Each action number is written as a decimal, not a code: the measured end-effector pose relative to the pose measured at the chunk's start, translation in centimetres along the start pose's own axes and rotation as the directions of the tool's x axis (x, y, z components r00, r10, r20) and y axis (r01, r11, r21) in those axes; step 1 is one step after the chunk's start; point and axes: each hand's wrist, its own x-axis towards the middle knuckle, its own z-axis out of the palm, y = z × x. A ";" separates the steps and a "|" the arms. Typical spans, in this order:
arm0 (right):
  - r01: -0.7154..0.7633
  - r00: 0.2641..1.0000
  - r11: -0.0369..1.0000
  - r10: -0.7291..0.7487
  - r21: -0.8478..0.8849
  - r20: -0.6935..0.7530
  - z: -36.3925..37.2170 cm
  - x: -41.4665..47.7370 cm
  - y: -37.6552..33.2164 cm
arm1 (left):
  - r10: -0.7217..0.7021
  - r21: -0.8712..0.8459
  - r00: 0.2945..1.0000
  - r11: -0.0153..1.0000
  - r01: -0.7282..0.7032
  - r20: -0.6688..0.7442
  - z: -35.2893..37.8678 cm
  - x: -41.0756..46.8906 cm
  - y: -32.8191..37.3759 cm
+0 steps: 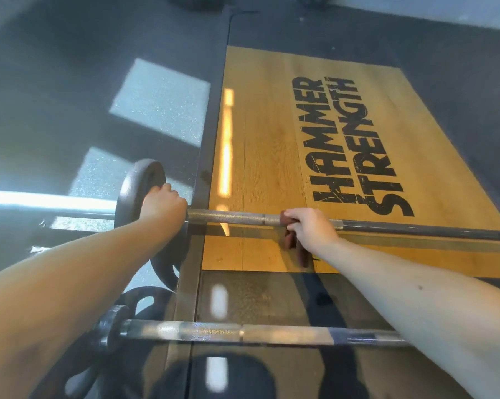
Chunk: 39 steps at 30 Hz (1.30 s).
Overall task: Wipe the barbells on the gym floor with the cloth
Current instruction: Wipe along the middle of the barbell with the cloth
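The right hand (309,228) curls its fingers round the cloth (293,246), clamped on the far barbell (231,218); the left hand (163,203) hooks over its plate (133,191). Risk: if that brace slips, the bar rolls — cloth trails loose.

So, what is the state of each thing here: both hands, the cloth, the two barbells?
left hand: grips the weight plate at its rim.
right hand: holds the cloth around the far barbell.
cloth: wrapped on the shaft, one end hanging.
far barbell: lying down, plate loaded.
near barbell: lying on the floor, untouched.
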 end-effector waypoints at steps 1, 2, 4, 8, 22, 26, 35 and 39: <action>-0.030 1.000 0.999 0.030 0.026 0.010 -0.9 -0.3 -0.6 | 0.014 0.014 1.000 1.000 -0.014 -0.001 -0.7 -0.4 0.0; -0.034 0.999 0.997 0.033 0.063 0.019 -1.8 -0.8 -1.6 | 0.039 0.021 0.999 0.999 -0.038 -0.011 -1.3 -0.9 0.1; 0.004 1.000 0.992 -0.004 0.130 0.001 -3.3 -2.0 -4.2 | 0.100 0.012 0.992 0.995 -0.099 -0.074 -3.1 -2.2 0.4; 0.123 0.992 0.961 -0.127 0.248 0.000 -6.2 -5.2 -10.1 | 0.176 -0.105 0.965 0.974 -0.199 -0.196 -8.3 -6.4 0.6; 0.291 0.945 0.880 -0.325 0.375 0.029 -13.6 -18.2 -18.8 | -0.130 -0.968 0.968 -0.108 -0.228 -0.214 -17.4 -23.6 -2.0; 0.249 0.963 0.933 -0.267 0.259 0.038 -13.3 -18.8 -18.7 | -0.218 -0.980 0.960 -0.049 -0.192 -0.177 -14.9 -25.0 -2.4; 0.106 0.993 0.923 -0.116 0.369 0.004 -6.1 -15.7 -14.2 | 0.064 -0.922 0.994 0.372 -0.105 -0.088 -7.9 -21.2 2.7; 0.042 0.992 0.950 -0.076 0.311 0.098 -4.3 -11.7 -9.9 | -0.056 -0.826 0.995 0.563 -0.032 -0.077 -5.7 -17.5 4.2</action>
